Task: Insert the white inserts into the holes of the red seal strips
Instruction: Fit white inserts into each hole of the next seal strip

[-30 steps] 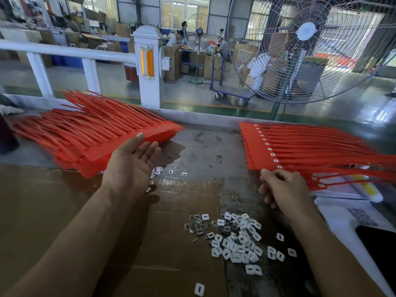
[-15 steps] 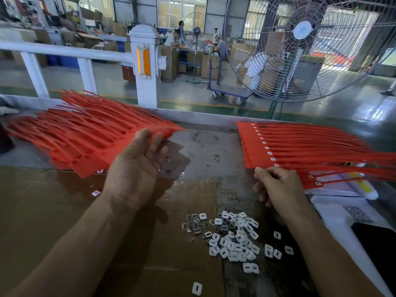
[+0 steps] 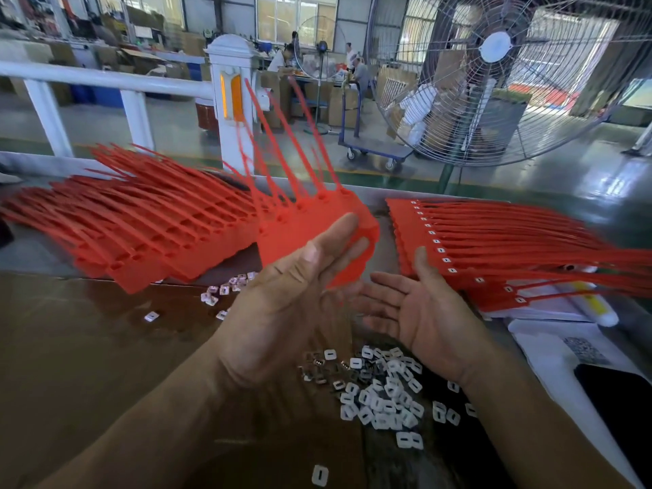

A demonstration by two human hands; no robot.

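My left hand (image 3: 293,298) holds a small bunch of red seal strips (image 3: 317,224) lifted off the table, thumb across their flat heads and their tails pointing up and away. My right hand (image 3: 416,308) is open, palm up, just right of the bunch and not touching it. A large pile of red strips (image 3: 141,224) lies at the left. A second fanned row of red strips (image 3: 494,248) at the right has white inserts in its holes. Loose white inserts (image 3: 384,393) are heaped on the table below my hands.
A few more inserts (image 3: 225,291) lie by the left pile, and one insert (image 3: 320,475) sits near the front. White papers (image 3: 557,347) and a dark flat object (image 3: 621,397) are at the right. A white railing (image 3: 229,100) and a big fan (image 3: 501,75) stand beyond the table.
My left hand has taken a bunch of strips from the left pile and lifted it toward the middle. My right hand has left the right row, opened and turned palm up.
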